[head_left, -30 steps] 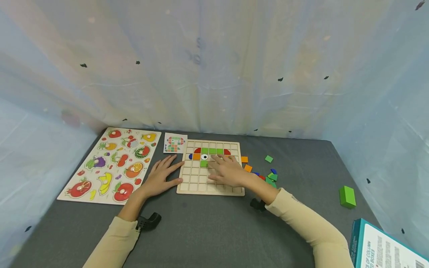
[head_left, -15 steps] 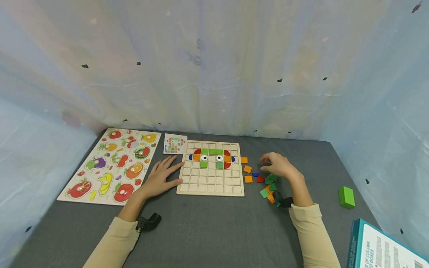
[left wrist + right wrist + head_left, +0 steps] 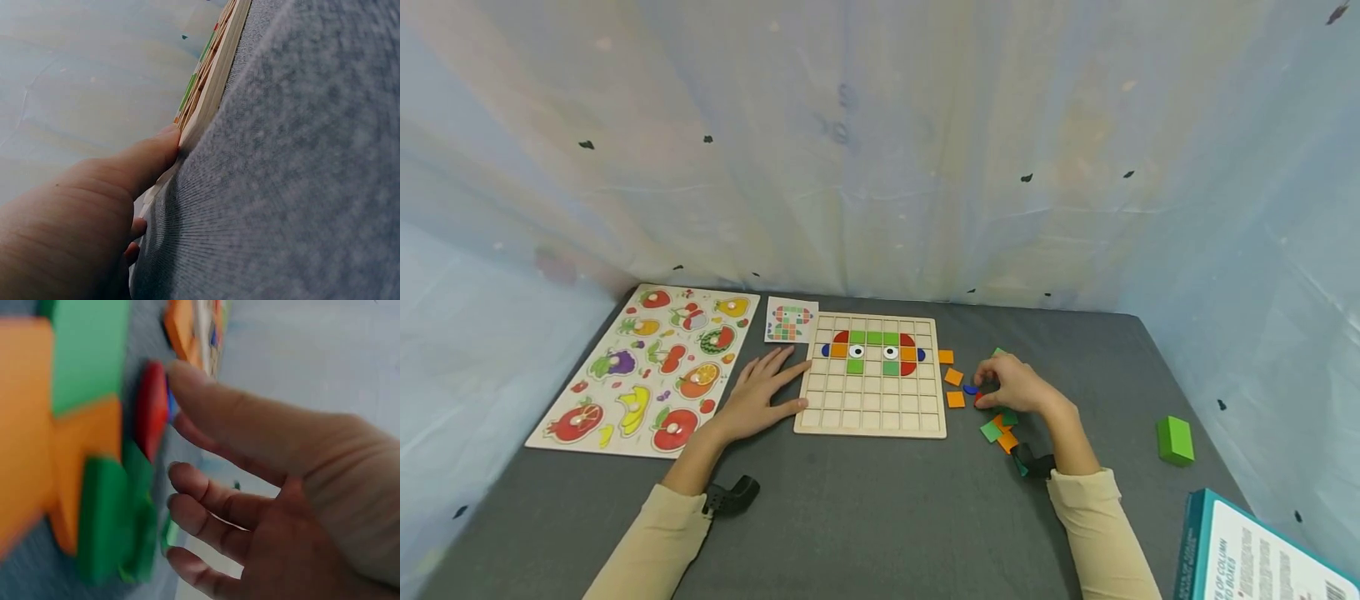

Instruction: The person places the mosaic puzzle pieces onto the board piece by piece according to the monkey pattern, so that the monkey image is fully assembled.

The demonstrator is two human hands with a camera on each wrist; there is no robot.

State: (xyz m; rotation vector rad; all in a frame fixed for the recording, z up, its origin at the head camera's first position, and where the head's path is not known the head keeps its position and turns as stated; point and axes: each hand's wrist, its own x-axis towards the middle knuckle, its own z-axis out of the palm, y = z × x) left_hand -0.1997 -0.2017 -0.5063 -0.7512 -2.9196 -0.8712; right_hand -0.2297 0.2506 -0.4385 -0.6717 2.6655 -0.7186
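Observation:
In the head view a wooden grid board (image 3: pixel 872 423) bears red, green, orange and blue tiles and two eye tiles. My left hand (image 3: pixel 760 398) rests with spread fingers along its left edge. The left wrist view has the left thumb (image 3: pixel 150 159) against the board's side (image 3: pixel 215 81). To the right of the board, my right hand (image 3: pixel 1017 385) is over a pile of loose tiles. In the right wrist view its loosely bent fingers and thumb (image 3: pixel 187 378) are right by a red tile (image 3: pixel 152 411) and a blue one (image 3: pixel 170 403), with nothing visibly pinched.
A small pattern card (image 3: pixel 792 320) lies at the board's upper left. Further left is a fruit puzzle board (image 3: pixel 655 400). Orange tiles (image 3: pixel 955 400) lie beside the grid board. At far right are a green block (image 3: pixel 1176 440) and a teal-edged box (image 3: pixel 1262 550).
My right hand has left the grid board, swung right to the loose tiles and lowered toward the red and blue ones. An eye tile and others show on the board's right side. The left hand stays put.

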